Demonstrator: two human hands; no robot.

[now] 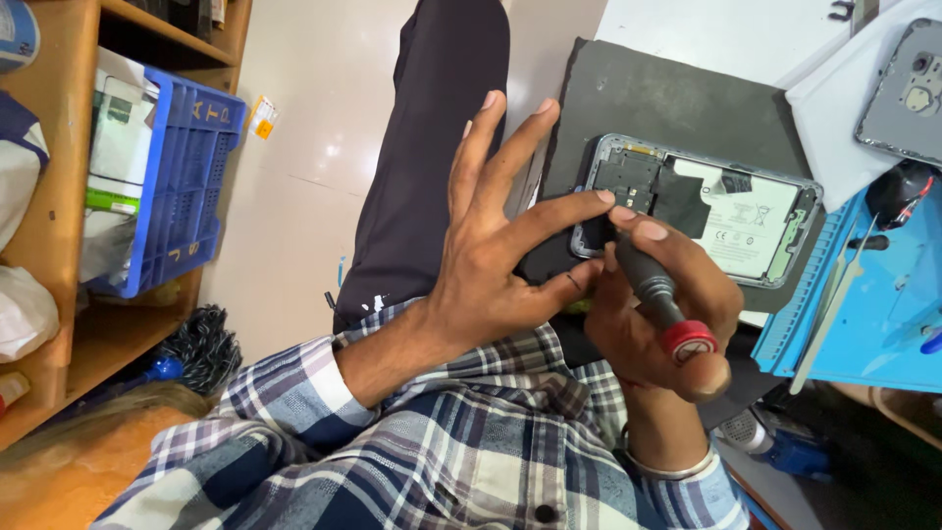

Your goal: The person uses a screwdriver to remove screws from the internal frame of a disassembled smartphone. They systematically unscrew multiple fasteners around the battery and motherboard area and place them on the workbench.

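Note:
An opened phone [731, 211] with its back removed lies on a dark grey mat [667, 98], its white battery and black circuit parts showing. My right hand [667, 314] grips a black screwdriver with a red cap [662, 299], tip down at the phone's near-left corner. My left hand [500, 236] has its fingers spread; its index fingertip presses on that same corner, beside the screwdriver tip. Plaid sleeves cover both forearms.
A grey phone back cover [903, 93] rests on a white sheet at the top right. A blue tray [873, 294] with tools and tweezers sits right of the mat. A blue crate [182, 186] stands on a wooden shelf at the left. A black brush [201, 348] lies below it.

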